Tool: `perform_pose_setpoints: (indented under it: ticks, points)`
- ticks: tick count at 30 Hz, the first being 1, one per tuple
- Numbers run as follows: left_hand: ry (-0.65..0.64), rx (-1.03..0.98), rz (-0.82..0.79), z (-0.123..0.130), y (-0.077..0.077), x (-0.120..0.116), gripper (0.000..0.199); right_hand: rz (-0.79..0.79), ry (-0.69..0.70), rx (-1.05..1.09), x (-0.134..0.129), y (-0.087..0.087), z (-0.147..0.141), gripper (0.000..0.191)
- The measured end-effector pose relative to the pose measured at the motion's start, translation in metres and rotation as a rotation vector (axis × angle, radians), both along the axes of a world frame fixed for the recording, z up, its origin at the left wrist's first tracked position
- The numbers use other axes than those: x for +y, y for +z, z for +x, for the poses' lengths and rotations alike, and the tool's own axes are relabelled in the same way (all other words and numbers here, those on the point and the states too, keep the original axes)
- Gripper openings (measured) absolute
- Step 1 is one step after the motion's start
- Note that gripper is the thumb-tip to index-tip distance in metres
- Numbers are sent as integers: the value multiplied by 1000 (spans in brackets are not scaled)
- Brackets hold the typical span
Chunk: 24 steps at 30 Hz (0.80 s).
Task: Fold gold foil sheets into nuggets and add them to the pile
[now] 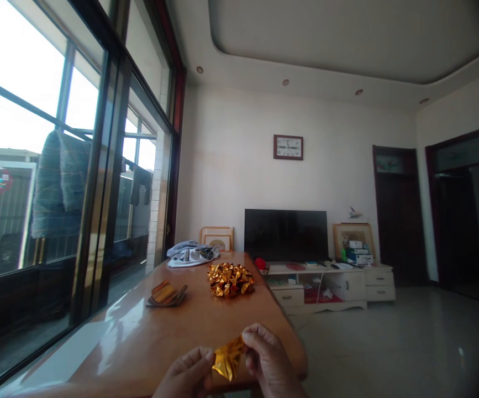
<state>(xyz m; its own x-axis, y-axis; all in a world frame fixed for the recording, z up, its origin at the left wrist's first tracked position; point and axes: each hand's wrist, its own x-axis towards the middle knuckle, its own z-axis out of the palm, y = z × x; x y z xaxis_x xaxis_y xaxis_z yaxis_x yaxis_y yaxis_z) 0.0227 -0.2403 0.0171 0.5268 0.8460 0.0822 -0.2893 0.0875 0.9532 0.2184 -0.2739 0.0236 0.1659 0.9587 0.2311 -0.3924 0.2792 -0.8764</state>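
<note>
Here I am with the gold foil piece [228,360] pinched between both hands: my left hand [189,371] closed on one side, my right hand [267,354] gripping the opposite upper corner. Looks to me like mid-shaping, and any next move calls for light, even fingertips so the thin sheet won't tear. It's shiny, creased, pointed at the bottom, held up over the near end of the table [206,326]. Beyond it sit a crinkled foil cluster [230,280] and, to its left, stacked sheets [166,295].
</note>
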Motion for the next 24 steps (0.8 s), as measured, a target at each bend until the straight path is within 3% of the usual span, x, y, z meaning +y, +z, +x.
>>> perform_pose_setpoints:
  ticks: [5,9,16,24]
  points:
    - [57,-46,-67,0,15,-16,39,-5,51,-57,-11,7,3,27]
    - [19,-74,-153,-1,23,-19,32,-2,77,-81,-19,14,6,26]
    - [7,-73,-148,-2,23,-15,31,-12,82,-55,-22,14,8,27]
    - [81,-25,-60,-6,26,-17,35,-78,74,-39,-25,18,2,29]
